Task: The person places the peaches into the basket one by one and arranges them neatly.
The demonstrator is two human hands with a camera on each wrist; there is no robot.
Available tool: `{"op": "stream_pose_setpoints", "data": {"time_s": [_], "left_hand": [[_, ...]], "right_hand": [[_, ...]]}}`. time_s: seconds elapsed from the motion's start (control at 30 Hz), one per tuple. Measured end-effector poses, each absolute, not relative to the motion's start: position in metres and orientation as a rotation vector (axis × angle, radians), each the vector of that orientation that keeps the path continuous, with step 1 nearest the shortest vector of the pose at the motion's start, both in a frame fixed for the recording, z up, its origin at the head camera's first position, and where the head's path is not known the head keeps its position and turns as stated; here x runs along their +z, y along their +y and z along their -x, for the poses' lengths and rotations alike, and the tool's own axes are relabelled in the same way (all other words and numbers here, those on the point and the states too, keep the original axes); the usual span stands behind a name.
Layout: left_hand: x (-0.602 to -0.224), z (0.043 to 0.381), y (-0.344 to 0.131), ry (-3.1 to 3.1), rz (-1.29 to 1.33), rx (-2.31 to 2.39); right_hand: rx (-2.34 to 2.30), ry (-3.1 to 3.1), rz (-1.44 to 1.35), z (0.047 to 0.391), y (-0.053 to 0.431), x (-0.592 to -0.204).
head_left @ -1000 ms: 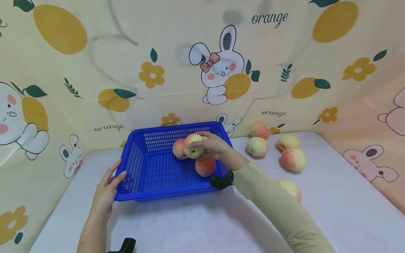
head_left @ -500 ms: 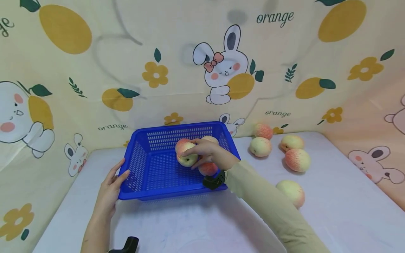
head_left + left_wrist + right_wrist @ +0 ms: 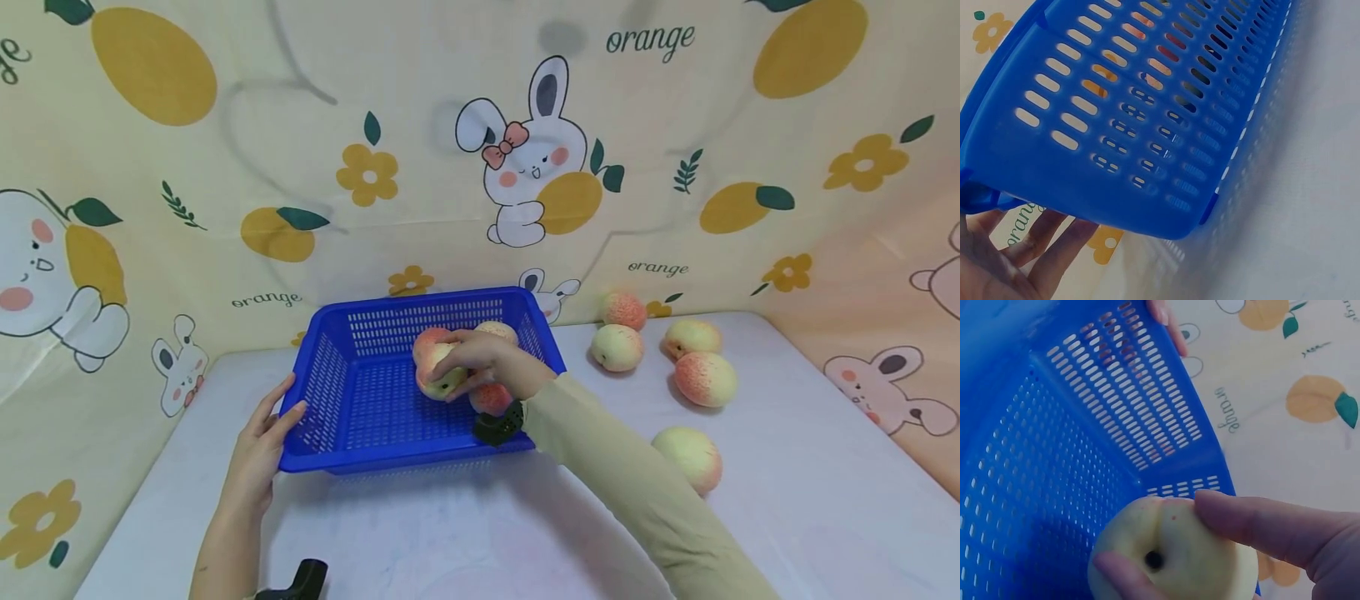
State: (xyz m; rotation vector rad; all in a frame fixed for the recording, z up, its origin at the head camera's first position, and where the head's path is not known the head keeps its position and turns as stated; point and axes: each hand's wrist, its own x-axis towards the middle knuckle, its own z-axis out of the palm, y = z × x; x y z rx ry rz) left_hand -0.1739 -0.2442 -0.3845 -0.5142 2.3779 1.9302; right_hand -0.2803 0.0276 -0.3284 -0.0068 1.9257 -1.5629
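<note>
Right wrist view: pinching a peach (image 3: 1175, 537) with the right hand (image 3: 1316, 534); probably light and firm, best held round its middle. Left wrist view: gripping the blue basket (image 3: 997, 150) with the left hand (image 3: 1004, 275). Head view: with the peach in the basket's right half, crowded by other peaches (image 3: 492, 400); loose peaches (image 3: 707, 380) farther right.

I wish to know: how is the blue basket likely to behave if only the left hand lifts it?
The blue basket itself is probably light for its size, since its walls are full of slots. Its right end may dip, as the left hand holds the opposite end and peaches sit toward the right. If tilted, these round peaches could roll.
</note>
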Motion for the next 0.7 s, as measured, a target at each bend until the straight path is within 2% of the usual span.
{"op": "stream_pose_setpoints", "data": {"time_s": [0.7], "left_hand": [[-0.3852, 0.1747, -0.2455, 2.374, 0.51, 1.932]], "right_hand": [[-1.391, 2.048, 0.02, 0.2869, 0.0315, -0.3329]]}}
